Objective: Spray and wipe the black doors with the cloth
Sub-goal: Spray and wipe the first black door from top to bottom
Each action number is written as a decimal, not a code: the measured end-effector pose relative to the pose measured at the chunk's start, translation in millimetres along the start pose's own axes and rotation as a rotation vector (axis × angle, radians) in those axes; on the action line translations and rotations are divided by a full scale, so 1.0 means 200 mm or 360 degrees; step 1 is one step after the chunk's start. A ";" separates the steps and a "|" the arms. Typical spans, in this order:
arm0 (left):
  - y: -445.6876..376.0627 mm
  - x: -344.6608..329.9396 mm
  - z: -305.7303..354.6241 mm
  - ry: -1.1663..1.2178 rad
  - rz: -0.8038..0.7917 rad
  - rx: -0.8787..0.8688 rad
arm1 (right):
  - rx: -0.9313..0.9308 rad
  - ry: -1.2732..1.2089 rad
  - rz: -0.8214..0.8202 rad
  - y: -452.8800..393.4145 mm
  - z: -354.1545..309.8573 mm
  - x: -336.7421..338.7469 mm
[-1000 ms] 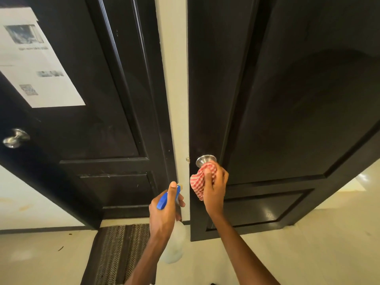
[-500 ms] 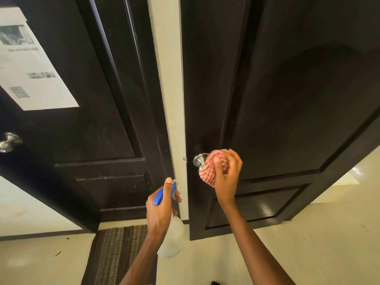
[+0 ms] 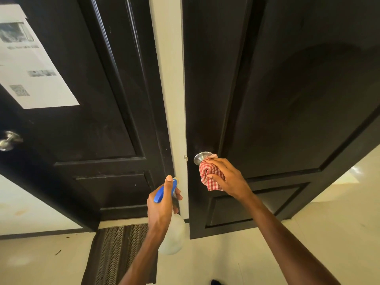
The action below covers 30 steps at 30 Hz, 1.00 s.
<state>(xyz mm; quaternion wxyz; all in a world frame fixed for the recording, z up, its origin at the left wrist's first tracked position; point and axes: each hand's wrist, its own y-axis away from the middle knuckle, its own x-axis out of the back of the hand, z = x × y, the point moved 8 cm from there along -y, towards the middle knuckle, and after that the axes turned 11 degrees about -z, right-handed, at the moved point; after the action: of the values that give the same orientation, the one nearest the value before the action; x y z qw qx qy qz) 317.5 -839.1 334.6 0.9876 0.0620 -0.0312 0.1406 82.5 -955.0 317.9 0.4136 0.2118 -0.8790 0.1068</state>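
Filling most of the frame, 2 black doors stand either side of a pale wall strip (image 3: 170,99): the right door (image 3: 298,99) and the left door (image 3: 82,140), which carries a paper notice (image 3: 35,75) at upper left. Neither surface shows visible wetness, so most wiping looks left to do. Lower centre, the left hand (image 3: 162,204) is closed around the spray bottle (image 3: 171,235), thumb on its blue head. The right hand (image 3: 228,177) bunches the checked cloth (image 3: 207,173) against the right door's knob (image 3: 201,157). Panel mouldings ridge both doors; floor space below is open beside the mat (image 3: 115,254).
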 end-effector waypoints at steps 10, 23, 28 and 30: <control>0.01 -0.08 0.05 0.0038 -0.0068 -0.0050 | -0.0007 0.0046 0.0003 0.03 -0.05 -0.01; 0.05 -0.13 0.05 0.0003 -0.0070 -0.0032 | -0.0066 0.0301 0.0082 0.05 -0.03 -0.02; 0.08 -0.12 0.08 0.0020 -0.0045 -0.0046 | -0.0207 -0.0187 0.0529 0.18 0.05 0.10; 0.09 -0.10 0.08 0.0039 -0.0035 -0.0061 | -0.0236 -0.0500 0.0855 0.24 0.06 0.12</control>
<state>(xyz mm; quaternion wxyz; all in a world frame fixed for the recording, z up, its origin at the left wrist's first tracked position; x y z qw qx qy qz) 292.0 -829.3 349.9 0.9904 0.0418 -0.0212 0.1298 38.8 -924.6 329.1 0.2441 -0.0448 -0.9620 0.1137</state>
